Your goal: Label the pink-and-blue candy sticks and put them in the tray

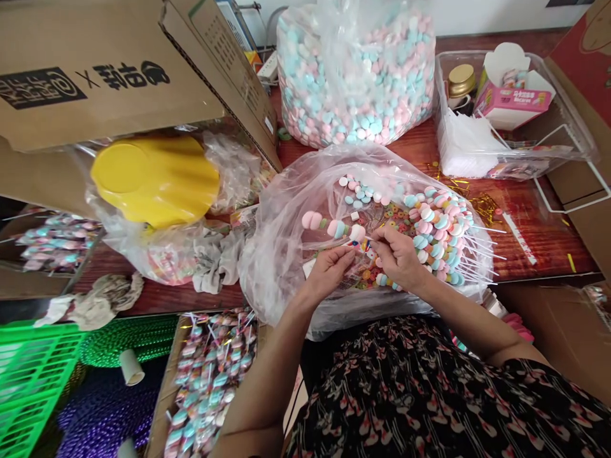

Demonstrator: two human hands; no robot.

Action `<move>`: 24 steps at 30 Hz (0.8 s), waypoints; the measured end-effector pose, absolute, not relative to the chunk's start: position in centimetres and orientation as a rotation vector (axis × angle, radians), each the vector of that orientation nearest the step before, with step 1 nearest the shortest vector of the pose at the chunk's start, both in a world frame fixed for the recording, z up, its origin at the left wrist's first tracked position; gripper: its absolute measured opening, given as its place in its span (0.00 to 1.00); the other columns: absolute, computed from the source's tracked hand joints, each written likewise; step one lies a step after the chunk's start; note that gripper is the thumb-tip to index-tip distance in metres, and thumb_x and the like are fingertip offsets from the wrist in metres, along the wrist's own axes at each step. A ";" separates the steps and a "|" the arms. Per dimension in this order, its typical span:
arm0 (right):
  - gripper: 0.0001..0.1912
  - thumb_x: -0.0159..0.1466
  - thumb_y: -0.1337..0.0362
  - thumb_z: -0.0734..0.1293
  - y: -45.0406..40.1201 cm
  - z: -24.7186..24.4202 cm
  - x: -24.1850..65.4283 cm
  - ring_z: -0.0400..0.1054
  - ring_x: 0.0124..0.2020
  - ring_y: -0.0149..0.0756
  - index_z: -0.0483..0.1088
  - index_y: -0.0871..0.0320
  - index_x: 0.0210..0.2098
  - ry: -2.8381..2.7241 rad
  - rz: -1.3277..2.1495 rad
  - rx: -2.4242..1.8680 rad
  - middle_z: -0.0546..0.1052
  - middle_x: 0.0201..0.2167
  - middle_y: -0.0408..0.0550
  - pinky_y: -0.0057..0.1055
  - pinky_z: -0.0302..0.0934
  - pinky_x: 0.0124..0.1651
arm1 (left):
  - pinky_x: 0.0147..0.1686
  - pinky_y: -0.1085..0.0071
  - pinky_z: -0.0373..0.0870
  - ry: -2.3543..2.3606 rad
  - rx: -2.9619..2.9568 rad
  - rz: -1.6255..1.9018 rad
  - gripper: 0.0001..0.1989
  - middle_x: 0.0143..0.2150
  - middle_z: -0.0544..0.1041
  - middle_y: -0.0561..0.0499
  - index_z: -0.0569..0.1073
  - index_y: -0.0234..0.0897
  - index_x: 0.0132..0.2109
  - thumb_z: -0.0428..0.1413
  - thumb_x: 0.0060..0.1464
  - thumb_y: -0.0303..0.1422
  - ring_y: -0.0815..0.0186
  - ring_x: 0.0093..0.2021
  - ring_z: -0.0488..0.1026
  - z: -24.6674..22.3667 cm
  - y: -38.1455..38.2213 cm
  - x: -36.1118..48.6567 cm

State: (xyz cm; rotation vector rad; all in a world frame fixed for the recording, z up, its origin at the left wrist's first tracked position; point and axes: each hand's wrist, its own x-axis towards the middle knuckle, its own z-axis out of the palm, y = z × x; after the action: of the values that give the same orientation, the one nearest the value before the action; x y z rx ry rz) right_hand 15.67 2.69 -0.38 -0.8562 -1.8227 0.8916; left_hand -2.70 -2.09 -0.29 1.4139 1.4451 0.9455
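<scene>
Across a red-brown varnished wooden table (539, 242), the largest shape is a cardboard carton (95, 70) overhanging the left side, while a big clear sack of pink and pale blue disc candies (356, 83) stands at the far edge. Right of the sack sits a clear plastic bin (442, 95) holding a gold-lidded jar (461, 86) and a pink printed paper box (513, 95). Left of centre, a yellow plastic container (153, 181) lies on a crumpled clear bag (128, 248). Lower left are a green plastic crate (33, 375), coils of green tinsel (128, 337) and purple tinsel (105, 413), and a wooden tray (172, 394) heaped with finished candy sticks (210, 381). A person in a dark floral top (405, 394) leans over an open clear plastic bag (286, 280), both forearms reaching into its mouth. Inside the bag, a fan of loaded skewers (439, 235) lies with white sticks pointing right, near loose pink and blue candies (358, 191) and small coloured candy rings (386, 219). Above these, the candy skewer (337, 228) is held clear of the pile between the two hands, a pink piece (311, 220) at its far end. The left hand (327, 270) is curled, its fingers pinching the skewer's lower part, and the right hand (396, 257) grips it beside the end candy, just touching it.
</scene>
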 end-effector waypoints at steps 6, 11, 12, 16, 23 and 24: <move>0.06 0.68 0.60 0.61 2.1 -1.2 14.6 0.61 0.21 0.28 0.63 0.54 0.35 -1.512 1.089 -1.084 0.66 0.21 0.36 0.26 0.57 0.27 | 0.58 0.50 0.58 2.043 2.405 0.969 0.16 0.47 0.79 0.40 0.79 0.38 0.50 0.61 0.57 0.39 0.51 0.50 0.70 1.0 -5.0 -1.4; 0.09 0.67 0.55 0.62 1.2 -2.1 12.9 0.63 0.18 0.27 0.62 0.53 0.35 -1.325 1.319 -1.066 0.67 0.19 0.35 0.25 0.58 0.22 | 0.61 0.46 0.48 2.028 2.656 0.987 0.07 0.41 0.81 0.46 0.80 0.42 0.43 0.61 0.57 0.33 0.55 0.45 0.70 -1.1 -5.2 -1.2; 0.10 0.67 0.54 0.62 1.0 -2.3 12.7 0.62 0.18 0.27 0.62 0.53 0.35 -1.314 1.349 -1.061 0.67 0.19 0.35 0.24 0.57 0.22 | 0.61 0.46 0.48 2.032 2.651 0.994 0.06 0.40 0.81 0.47 0.80 0.42 0.42 0.61 0.57 0.32 0.56 0.45 0.70 -1.5 -5.0 -1.6; 0.10 0.67 0.55 0.62 0.9 -2.3 13.2 0.61 0.18 0.26 0.63 0.54 0.35 -1.343 1.342 -1.061 0.68 0.19 0.36 0.24 0.57 0.23 | 0.54 0.50 0.56 2.140 2.450 0.958 0.07 0.42 0.80 0.45 0.81 0.42 0.42 0.58 0.59 0.32 0.55 0.46 0.69 -3.2 -4.5 -3.7; 0.06 0.66 0.63 0.62 1.5 -1.7 19.2 0.60 0.22 0.27 0.65 0.56 0.32 -1.650 0.998 -1.134 0.67 0.22 0.38 0.26 0.56 0.26 | 0.39 0.68 0.70 1.936 2.047 1.082 0.11 0.37 0.75 0.47 0.81 0.36 0.42 0.54 0.63 0.34 0.65 0.38 0.72 -6.3 -4.1 -6.4; 0.06 0.66 0.64 0.62 1.4 -1.6 20.2 0.60 0.22 0.27 0.66 0.56 0.32 -1.717 0.942 -1.162 0.67 0.22 0.39 0.26 0.56 0.26 | 0.39 0.68 0.71 1.931 2.032 1.093 0.11 0.38 0.76 0.47 0.81 0.37 0.42 0.54 0.63 0.34 0.65 0.38 0.73 -6.5 -4.3 -6.4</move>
State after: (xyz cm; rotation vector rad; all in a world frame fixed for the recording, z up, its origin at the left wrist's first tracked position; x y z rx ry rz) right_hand 20.19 1.42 -1.59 -1.1618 -1.7168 0.9422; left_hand -6.41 -4.25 -6.53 2.0319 1.9310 1.0926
